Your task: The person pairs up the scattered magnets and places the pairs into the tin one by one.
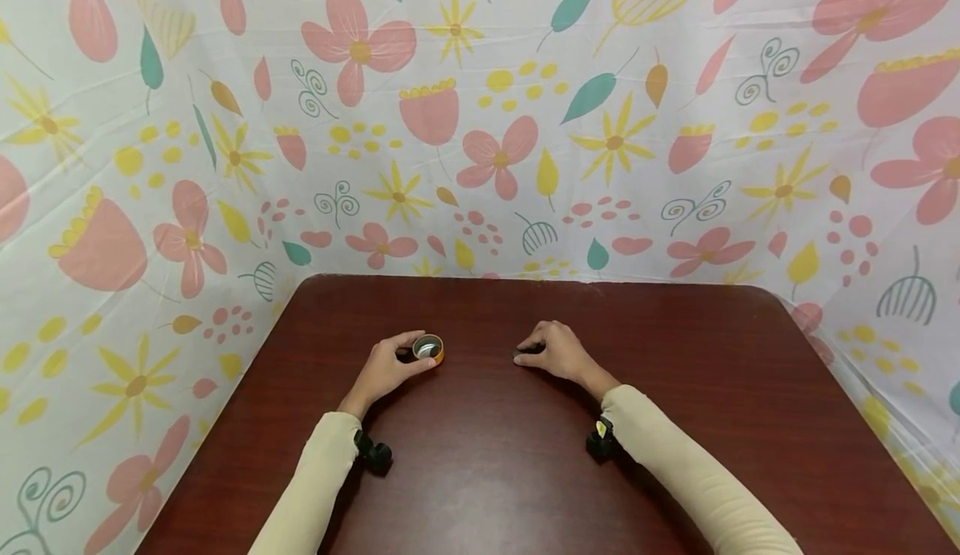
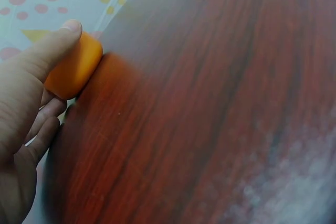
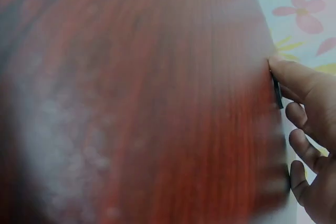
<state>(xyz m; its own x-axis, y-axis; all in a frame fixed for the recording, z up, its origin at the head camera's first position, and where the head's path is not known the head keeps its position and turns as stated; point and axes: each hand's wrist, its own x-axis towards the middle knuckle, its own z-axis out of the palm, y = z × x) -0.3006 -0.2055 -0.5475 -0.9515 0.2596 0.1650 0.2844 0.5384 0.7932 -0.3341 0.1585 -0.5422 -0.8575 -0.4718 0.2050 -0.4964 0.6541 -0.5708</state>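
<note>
My left hand point(image 1: 384, 373) grips a small round orange tin point(image 2: 79, 69) between thumb and fingers, upright on the table. In the head view the tin's open top shows a silvery inside with something dark in it, too small to make out. To the right, my right hand point(image 1: 561, 352) pinches a small, thin black piece point(image 3: 277, 93) at the tabletop between thumb and fingers. Its kind cannot be told, since the fingers cover most of it. A short gap of tabletop separates the two hands.
Both hands work over a dark reddish-brown wooden table point(image 1: 480, 455) with rounded far corners. A white cloth point(image 1: 480, 80) printed with flowers and leaves hangs behind and beside it. Black wrist cameras point(image 1: 375, 455) sit at both sleeve cuffs.
</note>
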